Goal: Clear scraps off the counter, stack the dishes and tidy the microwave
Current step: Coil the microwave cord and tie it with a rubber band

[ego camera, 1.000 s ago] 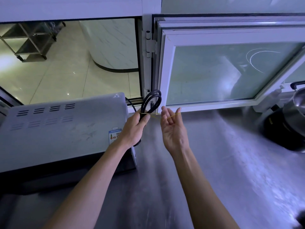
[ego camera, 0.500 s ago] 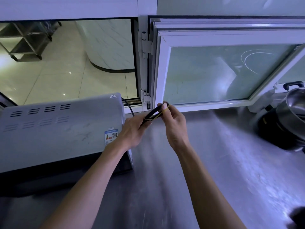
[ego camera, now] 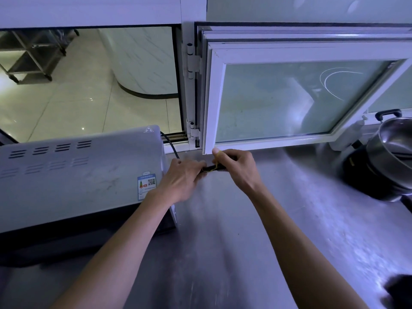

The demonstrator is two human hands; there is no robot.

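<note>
Cord bundle (ego camera: 214, 167) lowered toward the counter (ego camera: 223, 241) — left hand (ego camera: 181, 178) and right hand (ego camera: 237, 167) both gripping it, beside microwave (ego camera: 78, 175)

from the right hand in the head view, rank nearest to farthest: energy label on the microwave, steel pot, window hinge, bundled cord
1. Bundled cord: in the right hand, held by both hands.
2. Window hinge: lower one, just up and left at the frame.
3. Energy label: left, on the microwave, past the left hand.
4. Steel pot: far right on the counter.
</note>
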